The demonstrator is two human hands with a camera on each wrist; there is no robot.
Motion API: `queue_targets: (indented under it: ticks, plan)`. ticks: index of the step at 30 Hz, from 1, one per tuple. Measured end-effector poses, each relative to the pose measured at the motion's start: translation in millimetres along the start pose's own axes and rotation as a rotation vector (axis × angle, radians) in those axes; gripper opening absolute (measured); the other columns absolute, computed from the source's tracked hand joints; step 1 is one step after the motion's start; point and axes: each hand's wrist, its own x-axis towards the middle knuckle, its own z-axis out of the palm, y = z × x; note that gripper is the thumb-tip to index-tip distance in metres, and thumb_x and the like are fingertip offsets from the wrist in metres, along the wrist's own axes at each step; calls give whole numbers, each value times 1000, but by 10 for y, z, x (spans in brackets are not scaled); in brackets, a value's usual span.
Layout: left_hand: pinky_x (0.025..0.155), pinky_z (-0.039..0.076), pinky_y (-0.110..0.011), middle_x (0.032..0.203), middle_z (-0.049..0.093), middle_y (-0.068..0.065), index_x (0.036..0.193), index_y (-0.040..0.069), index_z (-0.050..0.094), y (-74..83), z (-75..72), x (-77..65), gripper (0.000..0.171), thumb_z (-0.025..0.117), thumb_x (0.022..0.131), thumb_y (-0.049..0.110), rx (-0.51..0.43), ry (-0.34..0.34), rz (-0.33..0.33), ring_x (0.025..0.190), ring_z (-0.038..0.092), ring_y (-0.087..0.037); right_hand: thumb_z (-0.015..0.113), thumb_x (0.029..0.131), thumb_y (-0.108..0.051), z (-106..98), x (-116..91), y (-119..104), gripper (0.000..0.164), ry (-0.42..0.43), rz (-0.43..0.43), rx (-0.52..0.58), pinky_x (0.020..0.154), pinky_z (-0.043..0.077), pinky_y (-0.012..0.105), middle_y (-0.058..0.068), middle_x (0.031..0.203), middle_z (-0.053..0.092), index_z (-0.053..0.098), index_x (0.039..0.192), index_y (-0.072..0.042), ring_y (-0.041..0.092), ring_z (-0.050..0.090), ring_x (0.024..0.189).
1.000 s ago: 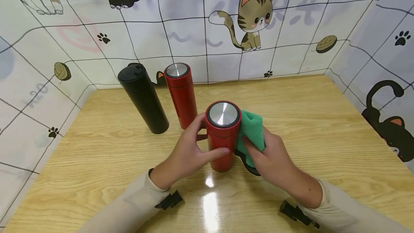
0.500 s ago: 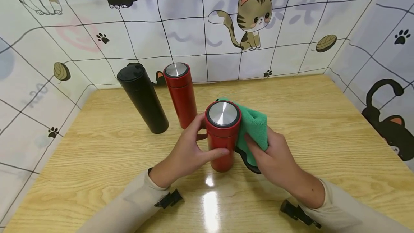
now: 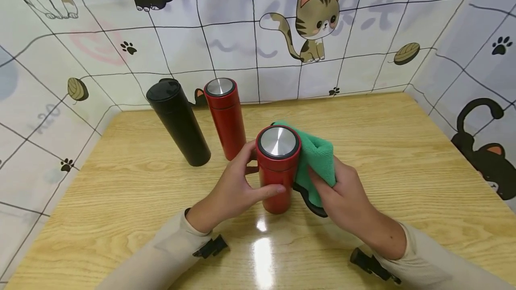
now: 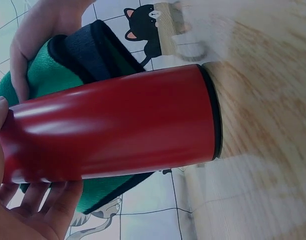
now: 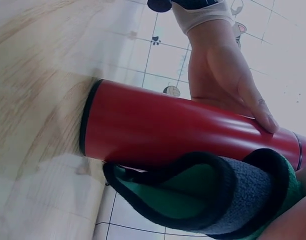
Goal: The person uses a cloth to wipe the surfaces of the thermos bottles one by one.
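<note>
A red thermos flask (image 3: 278, 176) with a silver lid stands upright on the wooden table. My left hand (image 3: 227, 194) grips it from the left, thumb across the front and fingers behind. From the right, my right hand (image 3: 348, 198) holds a folded green cloth (image 3: 318, 158) against the flask's side. The cloth's black edging and grey-blue underside (image 5: 247, 192) show in the right wrist view. In the left wrist view, the green cloth (image 4: 48, 80) reaches behind the red flask (image 4: 113, 125), showing above and below it. Most right-hand fingertips are hidden by the cloth.
A second red flask (image 3: 225, 120) stands behind and left of the held one. Beside it, farther left, is a black flask (image 3: 179, 124). A cat-printed sheet (image 3: 234, 48) lines the back and sides of the wooden table (image 3: 403, 169).
The right hand and cloth have shifted slightly right, and the cloth's far edge now shows behind the flask's lid. The left hand and the flasks have stayed in place.
</note>
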Motion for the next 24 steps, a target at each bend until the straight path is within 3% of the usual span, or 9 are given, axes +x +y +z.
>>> queue_targets:
  ticks: [10, 18, 24]
  plan:
    - [91, 57, -33, 130, 59, 5, 143, 20, 42, -18, -1, 0, 81, 88, 77, 19, 9, -12, -2, 120, 57, -15, 55, 96, 6, -1, -11, 10, 48, 42, -49, 20, 98, 51, 19, 14, 135, 63, 55, 142, -8, 3, 61, 121]
    - [91, 57, -35, 132, 59, 5, 145, 21, 41, -45, -7, -4, 83, 88, 77, 19, 5, -14, 8, 122, 57, -15, 52, 101, -3, -5, 6, 15, 46, -35, 28, -4, 97, 51, 18, 7, 138, 62, 51, 145, -14, 5, 61, 121]
    - [91, 57, -35, 134, 58, 4, 146, 22, 40, -33, -6, 4, 85, 88, 77, 17, -15, -19, 6, 123, 56, -16, 54, 97, 4, -12, 3, 7, 48, 28, -42, -5, 97, 51, 18, 10, 137, 63, 54, 143, -11, 3, 61, 121]
